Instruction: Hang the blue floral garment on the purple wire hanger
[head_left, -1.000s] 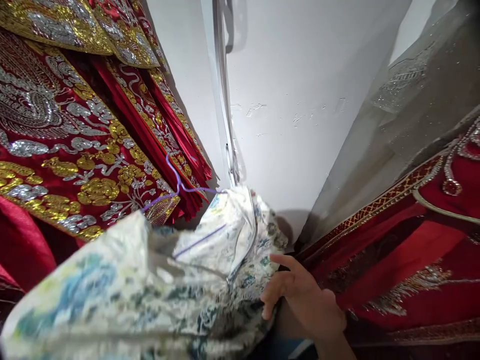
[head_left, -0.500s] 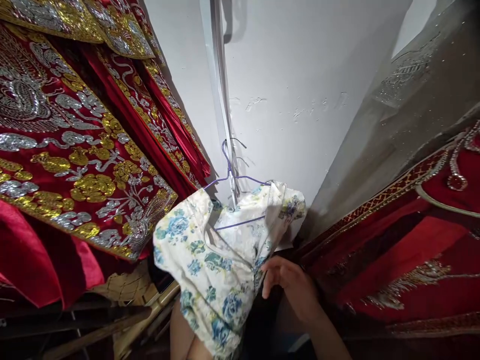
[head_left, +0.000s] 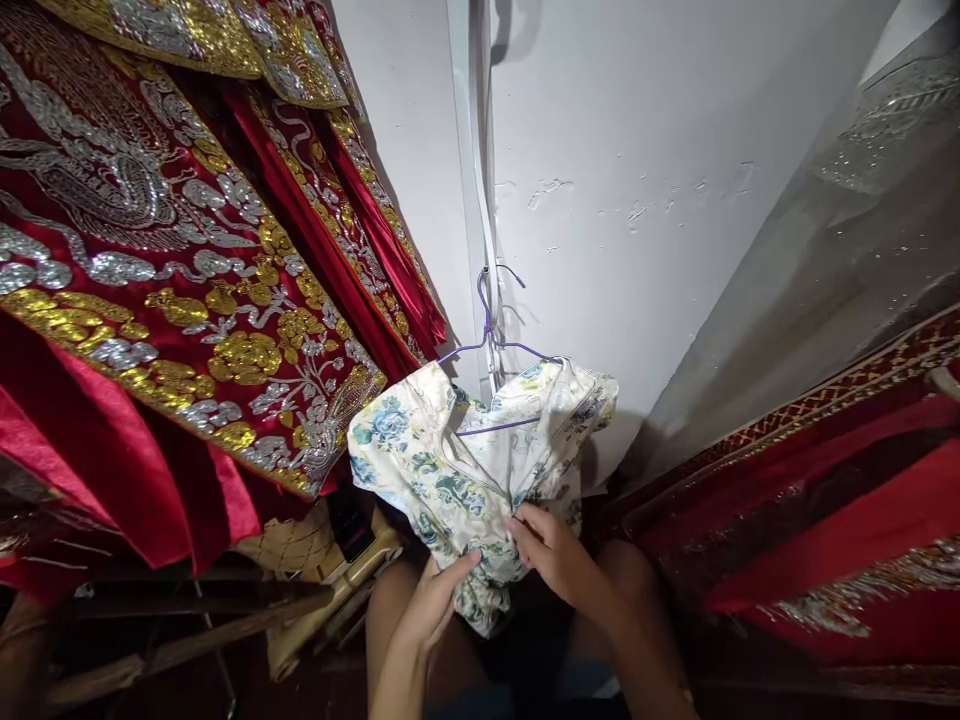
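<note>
A white blouse with blue and green flowers hangs by its shoulders on a thin purple hanger. The hanger's hook is caught near a pale vertical strip against the wall. My left hand grips the lower left part of the blouse, thumb in front and the other fingers hidden behind the cloth. At the bottom of the V-neck, my right hand pinches the front edge of the blouse; its fingertips partly cover the spot. The lower cloth bunches between both hands.
Red cloth with gold and silver sequin embroidery hangs at the left. Another red embroidered cloth lies along the right. A woven basket-like item and pale rails sit low left. The white wall stands ahead.
My left hand has come into view and taken hold of the lower blouse. The hem is drawn up and gathered. My right hand now pinches the front edge. The view has shifted left.
</note>
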